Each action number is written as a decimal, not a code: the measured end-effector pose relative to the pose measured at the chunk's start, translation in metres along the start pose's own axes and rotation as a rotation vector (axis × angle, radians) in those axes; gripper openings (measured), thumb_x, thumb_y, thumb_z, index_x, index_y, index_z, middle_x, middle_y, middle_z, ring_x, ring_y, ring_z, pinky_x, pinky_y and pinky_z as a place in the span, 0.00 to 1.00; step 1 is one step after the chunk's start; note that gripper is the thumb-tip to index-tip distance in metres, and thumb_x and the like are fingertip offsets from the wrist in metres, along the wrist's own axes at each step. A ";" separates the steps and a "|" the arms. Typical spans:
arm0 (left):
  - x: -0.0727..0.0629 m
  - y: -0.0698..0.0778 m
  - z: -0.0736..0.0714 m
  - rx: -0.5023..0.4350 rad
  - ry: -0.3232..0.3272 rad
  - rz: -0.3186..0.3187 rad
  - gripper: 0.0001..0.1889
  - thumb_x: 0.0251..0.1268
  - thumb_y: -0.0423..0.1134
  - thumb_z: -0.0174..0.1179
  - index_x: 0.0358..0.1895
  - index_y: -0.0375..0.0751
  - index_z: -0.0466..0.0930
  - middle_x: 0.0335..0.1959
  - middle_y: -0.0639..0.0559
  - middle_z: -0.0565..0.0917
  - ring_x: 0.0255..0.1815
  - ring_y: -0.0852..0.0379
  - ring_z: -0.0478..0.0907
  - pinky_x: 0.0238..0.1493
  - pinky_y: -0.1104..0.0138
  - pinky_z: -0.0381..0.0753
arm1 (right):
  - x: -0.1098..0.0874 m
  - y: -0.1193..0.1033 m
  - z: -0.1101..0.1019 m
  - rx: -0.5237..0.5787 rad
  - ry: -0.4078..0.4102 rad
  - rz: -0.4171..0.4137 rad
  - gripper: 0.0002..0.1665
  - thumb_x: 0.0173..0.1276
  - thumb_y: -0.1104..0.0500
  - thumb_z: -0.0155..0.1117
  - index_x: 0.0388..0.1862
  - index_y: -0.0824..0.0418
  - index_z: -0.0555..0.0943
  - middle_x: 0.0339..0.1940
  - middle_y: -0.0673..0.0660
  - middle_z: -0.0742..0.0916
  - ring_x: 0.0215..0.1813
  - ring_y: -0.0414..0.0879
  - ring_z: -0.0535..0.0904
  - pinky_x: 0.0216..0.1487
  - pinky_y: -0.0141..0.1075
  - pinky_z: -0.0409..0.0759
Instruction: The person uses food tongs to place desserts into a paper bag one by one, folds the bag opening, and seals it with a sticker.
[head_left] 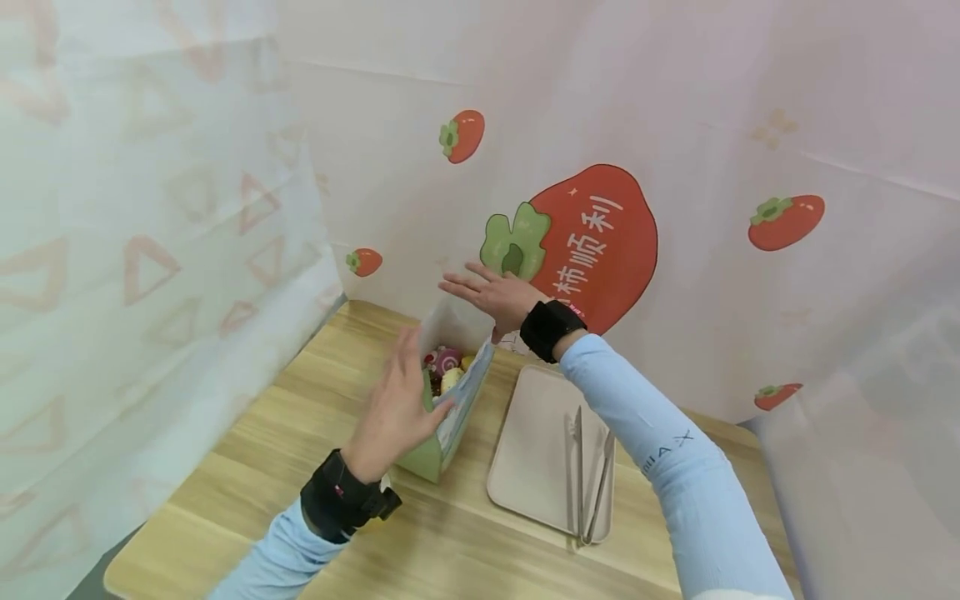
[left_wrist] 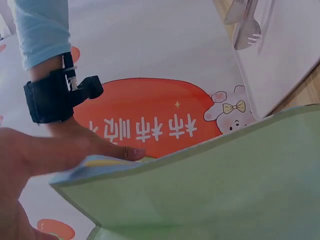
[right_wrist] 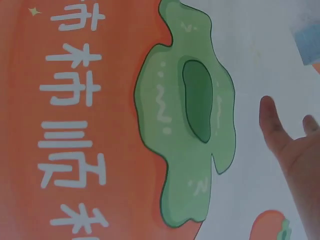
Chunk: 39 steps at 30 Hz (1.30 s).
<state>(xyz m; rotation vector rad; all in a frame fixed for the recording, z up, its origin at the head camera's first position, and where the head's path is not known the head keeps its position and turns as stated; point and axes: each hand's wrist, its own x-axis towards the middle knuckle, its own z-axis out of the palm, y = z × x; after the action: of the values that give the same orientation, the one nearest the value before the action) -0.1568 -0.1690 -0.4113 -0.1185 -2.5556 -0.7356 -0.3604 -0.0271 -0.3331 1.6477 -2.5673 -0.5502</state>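
- The green open-topped bag (head_left: 422, 463) stands on the wooden table (head_left: 281, 437), between the person's two hands; its long axis slants from the near edge away and slightly rightward.
- The left hand (head_left: 392, 415) is the closer one to its near part: the fingers rise along the left side and the thumb crosses over the opening toward the right rim.
- The right hand (head_left: 508, 302) is over the far right corner, thumb pointing down beside the rim.
- Both hands have their fingers extended, thumbs set well apart; neither visibly grips anything.
- The purple swirl-patterned item (head_left: 443, 359) and a pale yellow one (head_left: 452, 381) lie inside, below the rim.
- To the bag's right, apart from it, the beige tray (head_left: 517, 467) bears metal tongs (head_left: 580, 475).
- The left hand is blurred and hides part of the bag and its contents; whether either thumb presses the rim, I cannot tell.
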 end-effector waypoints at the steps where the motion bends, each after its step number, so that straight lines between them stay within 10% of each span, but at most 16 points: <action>1: 0.000 0.001 0.001 -0.001 0.006 0.004 0.56 0.50 0.43 0.77 0.75 0.26 0.48 0.71 0.24 0.63 0.64 0.31 0.74 0.49 0.47 0.83 | 0.000 0.000 0.000 -0.002 -0.014 -0.010 0.72 0.50 0.47 0.81 0.83 0.48 0.41 0.84 0.49 0.51 0.84 0.54 0.43 0.68 0.55 0.72; 7: 0.002 0.000 0.006 -0.002 -0.013 0.008 0.37 0.57 0.36 0.71 0.64 0.21 0.62 0.44 0.28 0.83 0.34 0.40 0.85 0.31 0.54 0.83 | 0.002 0.003 0.002 -0.034 0.016 -0.059 0.53 0.58 0.55 0.77 0.79 0.48 0.60 0.75 0.51 0.73 0.77 0.53 0.62 0.57 0.43 0.80; 14: 0.003 -0.002 0.014 -0.004 -0.043 0.047 0.16 0.58 0.31 0.69 0.47 0.25 0.79 0.33 0.37 0.86 0.29 0.47 0.84 0.28 0.57 0.81 | 0.007 0.004 0.014 -0.104 0.109 -0.121 0.20 0.58 0.54 0.75 0.51 0.51 0.88 0.47 0.53 0.87 0.54 0.51 0.75 0.48 0.41 0.79; 22: 0.003 -0.003 0.017 0.022 -0.120 -0.011 0.07 0.55 0.31 0.71 0.34 0.32 0.84 0.23 0.46 0.84 0.19 0.61 0.71 0.22 0.68 0.71 | 0.003 0.005 0.037 -0.012 0.123 -0.095 0.10 0.60 0.52 0.71 0.37 0.55 0.90 0.37 0.53 0.91 0.42 0.49 0.86 0.46 0.40 0.83; 28: 0.007 -0.013 0.017 0.089 -0.062 0.087 0.11 0.52 0.27 0.70 0.20 0.39 0.77 0.16 0.50 0.79 0.17 0.61 0.69 0.20 0.68 0.70 | -0.005 0.008 0.035 -0.041 0.133 -0.076 0.08 0.64 0.54 0.68 0.36 0.55 0.89 0.37 0.55 0.91 0.40 0.51 0.86 0.45 0.40 0.83; 39: 0.046 -0.018 -0.026 0.149 -0.073 0.199 0.10 0.54 0.28 0.69 0.20 0.41 0.78 0.16 0.51 0.79 0.18 0.57 0.73 0.21 0.63 0.71 | -0.050 0.012 -0.008 0.045 0.229 0.066 0.07 0.66 0.57 0.69 0.30 0.57 0.89 0.25 0.54 0.88 0.27 0.49 0.81 0.30 0.40 0.77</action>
<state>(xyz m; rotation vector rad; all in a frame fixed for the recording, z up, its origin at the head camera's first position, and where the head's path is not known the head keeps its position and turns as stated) -0.1904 -0.2004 -0.3790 -0.3504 -2.6096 -0.4727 -0.3470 0.0197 -0.3143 1.5313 -2.4731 -0.2837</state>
